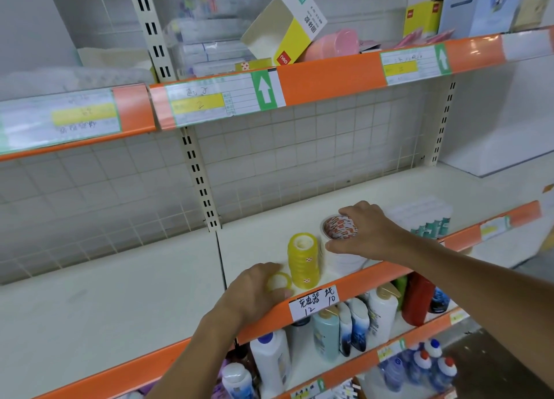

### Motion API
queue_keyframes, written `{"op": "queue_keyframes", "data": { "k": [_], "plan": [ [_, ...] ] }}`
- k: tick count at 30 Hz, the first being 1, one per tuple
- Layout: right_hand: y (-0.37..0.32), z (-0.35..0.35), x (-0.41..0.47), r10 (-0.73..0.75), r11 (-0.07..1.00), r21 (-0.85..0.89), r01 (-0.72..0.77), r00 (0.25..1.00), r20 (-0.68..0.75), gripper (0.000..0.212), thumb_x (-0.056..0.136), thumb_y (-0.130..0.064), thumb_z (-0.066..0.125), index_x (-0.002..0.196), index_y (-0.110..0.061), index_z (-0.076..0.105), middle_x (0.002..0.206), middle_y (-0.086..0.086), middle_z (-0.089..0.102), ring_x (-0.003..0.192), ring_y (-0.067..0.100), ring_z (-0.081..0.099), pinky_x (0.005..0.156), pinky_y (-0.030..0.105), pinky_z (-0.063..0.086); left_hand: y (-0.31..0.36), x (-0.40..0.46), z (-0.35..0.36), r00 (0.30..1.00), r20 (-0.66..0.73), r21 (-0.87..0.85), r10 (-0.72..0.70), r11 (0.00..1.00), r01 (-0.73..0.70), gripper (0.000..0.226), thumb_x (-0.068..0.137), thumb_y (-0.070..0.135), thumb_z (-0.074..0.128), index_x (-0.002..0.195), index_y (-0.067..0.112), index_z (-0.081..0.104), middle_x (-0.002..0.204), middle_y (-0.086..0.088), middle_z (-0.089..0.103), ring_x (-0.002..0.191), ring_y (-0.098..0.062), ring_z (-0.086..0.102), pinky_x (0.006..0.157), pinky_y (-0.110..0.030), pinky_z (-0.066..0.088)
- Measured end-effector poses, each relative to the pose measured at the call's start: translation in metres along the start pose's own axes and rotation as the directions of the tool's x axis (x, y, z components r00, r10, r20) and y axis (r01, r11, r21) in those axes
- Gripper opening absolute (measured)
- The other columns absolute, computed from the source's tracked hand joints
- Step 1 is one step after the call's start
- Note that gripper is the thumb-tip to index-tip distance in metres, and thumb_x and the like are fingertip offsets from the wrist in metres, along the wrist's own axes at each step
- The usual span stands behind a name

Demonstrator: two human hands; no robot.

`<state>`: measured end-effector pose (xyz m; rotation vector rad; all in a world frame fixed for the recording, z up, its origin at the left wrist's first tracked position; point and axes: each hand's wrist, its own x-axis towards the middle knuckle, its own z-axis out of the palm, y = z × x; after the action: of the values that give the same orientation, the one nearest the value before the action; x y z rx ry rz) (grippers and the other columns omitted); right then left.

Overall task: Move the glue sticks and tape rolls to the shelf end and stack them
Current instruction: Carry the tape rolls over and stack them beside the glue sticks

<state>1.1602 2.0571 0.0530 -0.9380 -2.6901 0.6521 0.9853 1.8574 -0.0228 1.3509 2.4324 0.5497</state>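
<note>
We find the left hand at lower centre of the frame, its fingers curled round a single yellow tape roll at the front edge of the shelf; just right of it stands a stack of yellow tape rolls, upright. The right hand, right of centre, grips a red-and-white printed tape roll, thumb below and fingers over its top; this roll sits above a white stack, and we cannot tell whether they touch. Further right, partly behind the wrist, we note the glue sticks in clear wrapping; a handwritten price label hangs on the orange shelf lip; bottles fill the shelf below.
</note>
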Motion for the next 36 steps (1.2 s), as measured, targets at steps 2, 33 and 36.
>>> {"op": "queue_keyframes", "data": {
  "k": [2,33,36],
  "plan": [
    [-0.001,0.001,-0.001,-0.007,1.000,-0.009,0.007,1.000,0.002,0.088,0.079,-0.054,0.074,0.149,-0.017,0.036,0.137,0.003,0.037,0.133,0.022,0.028,0.105,0.036,0.036,0.001,-0.002,0.000,1.000,-0.013,-0.004,0.000,1.000,0.000,0.064,0.086,0.059,0.062,0.143,0.036,0.044,0.143,0.011,0.049,0.128,-0.011,0.048,0.106,-0.028,0.038],
    [-0.093,-0.003,-0.011,-0.392,0.892,-0.214,0.399,0.917,0.073,0.069,0.097,-0.060,0.039,0.149,-0.014,0.038,0.149,0.008,0.040,0.138,0.027,0.035,0.112,0.040,0.029,-0.009,-0.059,-0.045,0.977,-0.189,0.238,-0.102,0.960,0.146,0.065,0.095,0.062,0.042,0.144,0.020,0.044,0.146,-0.001,0.049,0.129,-0.020,0.049,0.106,-0.035,0.041],
    [-0.122,0.019,-0.014,-0.442,0.829,-0.284,0.482,0.875,0.196,0.070,0.097,-0.063,0.036,0.149,-0.016,0.037,0.151,0.009,0.038,0.138,0.027,0.033,0.114,0.042,0.027,-0.019,-0.074,-0.059,0.962,-0.242,0.299,-0.128,0.933,0.200,0.062,0.097,0.060,0.039,0.142,0.019,0.046,0.142,-0.003,0.052,0.126,-0.022,0.051,0.102,-0.035,0.043]
  ]
}}
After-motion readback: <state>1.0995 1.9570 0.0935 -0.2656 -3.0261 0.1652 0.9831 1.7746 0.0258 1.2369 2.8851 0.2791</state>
